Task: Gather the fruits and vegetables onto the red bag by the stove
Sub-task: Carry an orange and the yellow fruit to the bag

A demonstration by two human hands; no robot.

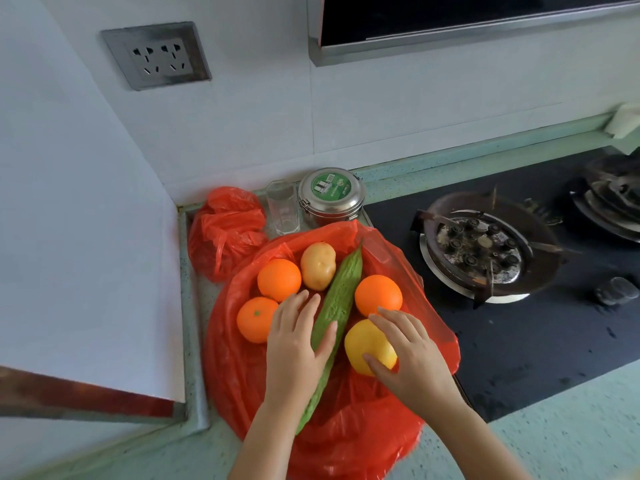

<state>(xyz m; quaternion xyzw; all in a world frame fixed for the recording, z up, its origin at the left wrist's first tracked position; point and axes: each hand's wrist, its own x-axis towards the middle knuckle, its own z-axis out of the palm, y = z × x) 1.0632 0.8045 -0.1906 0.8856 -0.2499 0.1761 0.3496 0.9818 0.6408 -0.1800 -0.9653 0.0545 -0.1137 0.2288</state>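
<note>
A red plastic bag (pixel 356 427) lies spread on the counter left of the stove. On it rest three oranges (pixel 279 279) (pixel 378 294) (pixel 255 319), a potato (pixel 318 265), a long green bitter gourd (pixel 341 292) lying diagonally, and a yellow fruit (pixel 363 344). My left hand (pixel 298 344) lies on the gourd's middle, thumb on its right side, fingers on its left. My right hand (pixel 408 351) wraps the yellow fruit, thumb in front, fingers over its top.
A crumpled second red bag (pixel 227 226), a clear glass (pixel 283 211) and a steel lidded tin (pixel 331 195) stand at the back corner. The black gas stove with its burner (pixel 485 251) lies to the right. A wall (pixel 86 220) bounds the left.
</note>
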